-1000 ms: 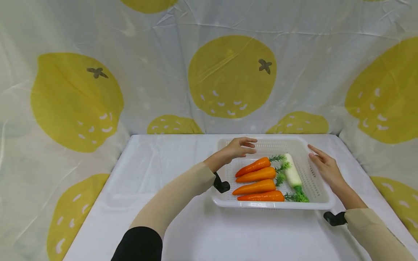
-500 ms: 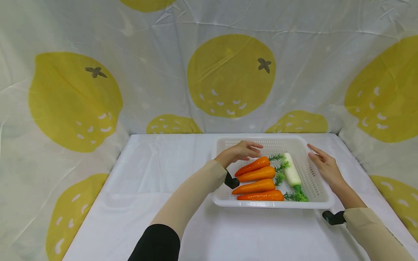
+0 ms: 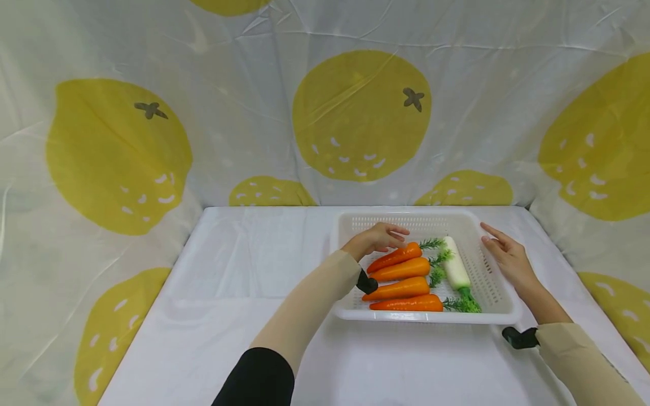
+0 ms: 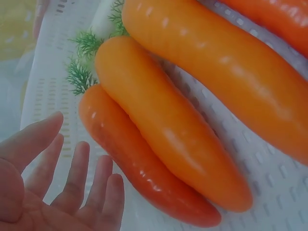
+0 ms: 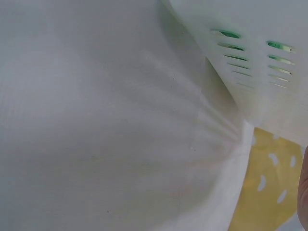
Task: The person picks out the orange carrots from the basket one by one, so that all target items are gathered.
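Note:
Several toy-like carrots lie side by side in a white plastic basket, their green tops toward the right. My left hand hovers over the basket's left half, beside the farthest carrot. In the left wrist view that left hand has spread, slightly bent fingers around nothing, close to the red-orange carrot. A white radish with a green top lies along the basket's right side. My right hand rests extended fingers at the right rim; the right wrist view shows only a sliver of it.
The basket stands at the back right of a table covered in white cloth. A white curtain with yellow fruit prints rises behind and at both sides. A black wrist mount hangs over the carrots' tips.
My left hand has moved right and slightly down, from the basket's back left toward the farthest carrot. The right hand stays at the rim, and the basket and vegetables lie as before.

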Demonstrator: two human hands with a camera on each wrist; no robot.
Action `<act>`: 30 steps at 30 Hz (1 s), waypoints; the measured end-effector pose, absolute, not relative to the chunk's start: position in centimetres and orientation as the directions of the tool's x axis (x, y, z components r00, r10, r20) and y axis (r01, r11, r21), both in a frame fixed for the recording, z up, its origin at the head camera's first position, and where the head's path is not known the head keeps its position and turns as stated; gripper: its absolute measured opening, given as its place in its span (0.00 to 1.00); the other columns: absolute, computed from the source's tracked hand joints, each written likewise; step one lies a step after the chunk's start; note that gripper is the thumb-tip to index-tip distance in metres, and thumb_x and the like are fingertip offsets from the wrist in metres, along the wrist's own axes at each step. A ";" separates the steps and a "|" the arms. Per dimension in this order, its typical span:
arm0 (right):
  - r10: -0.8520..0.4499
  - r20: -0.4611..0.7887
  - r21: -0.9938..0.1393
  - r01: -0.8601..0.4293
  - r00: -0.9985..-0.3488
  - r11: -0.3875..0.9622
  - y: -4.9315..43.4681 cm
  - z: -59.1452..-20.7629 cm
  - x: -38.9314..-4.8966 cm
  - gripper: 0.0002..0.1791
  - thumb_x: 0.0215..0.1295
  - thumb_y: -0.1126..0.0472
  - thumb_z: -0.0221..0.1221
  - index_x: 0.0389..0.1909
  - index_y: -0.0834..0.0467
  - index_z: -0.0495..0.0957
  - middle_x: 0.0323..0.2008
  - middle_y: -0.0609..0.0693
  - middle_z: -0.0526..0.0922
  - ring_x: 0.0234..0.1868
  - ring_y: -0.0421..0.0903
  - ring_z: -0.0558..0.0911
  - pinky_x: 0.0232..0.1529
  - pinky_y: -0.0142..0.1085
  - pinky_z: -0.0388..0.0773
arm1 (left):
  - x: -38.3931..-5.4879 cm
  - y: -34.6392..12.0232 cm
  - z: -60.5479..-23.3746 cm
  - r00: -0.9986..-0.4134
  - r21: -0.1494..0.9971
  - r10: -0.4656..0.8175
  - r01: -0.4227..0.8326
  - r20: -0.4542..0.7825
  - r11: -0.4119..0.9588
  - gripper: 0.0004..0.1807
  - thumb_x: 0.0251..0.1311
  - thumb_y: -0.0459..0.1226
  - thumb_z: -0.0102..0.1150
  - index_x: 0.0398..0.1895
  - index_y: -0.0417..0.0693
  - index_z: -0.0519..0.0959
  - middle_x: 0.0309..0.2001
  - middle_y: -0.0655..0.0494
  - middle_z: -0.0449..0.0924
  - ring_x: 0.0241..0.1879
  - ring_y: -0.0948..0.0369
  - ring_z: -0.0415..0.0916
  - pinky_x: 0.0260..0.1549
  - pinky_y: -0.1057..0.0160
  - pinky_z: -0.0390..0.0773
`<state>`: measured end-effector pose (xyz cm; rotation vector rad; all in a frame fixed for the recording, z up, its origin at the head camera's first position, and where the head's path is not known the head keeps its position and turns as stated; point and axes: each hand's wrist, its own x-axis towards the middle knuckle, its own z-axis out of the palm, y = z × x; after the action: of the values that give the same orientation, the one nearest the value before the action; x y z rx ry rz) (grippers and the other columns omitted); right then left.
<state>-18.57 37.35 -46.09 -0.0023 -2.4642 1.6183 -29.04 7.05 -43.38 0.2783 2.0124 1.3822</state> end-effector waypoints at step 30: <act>0.116 0.132 -0.914 -0.076 -0.984 0.400 37.2 -46.0 -18.5 0.30 0.76 0.52 0.54 0.75 0.56 0.62 0.36 0.24 0.80 0.36 0.26 0.77 0.32 0.21 0.75 | -27.8 7.6 -44.9 -0.741 0.835 0.534 -0.066 -0.408 0.546 0.28 0.59 0.27 0.67 0.64 0.51 0.78 0.58 0.45 0.78 0.57 0.52 0.76 0.56 0.59 0.76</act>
<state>-18.50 37.17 -45.99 -0.0359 -2.4775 1.6314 -27.82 7.56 -44.90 0.3750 2.1309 1.1877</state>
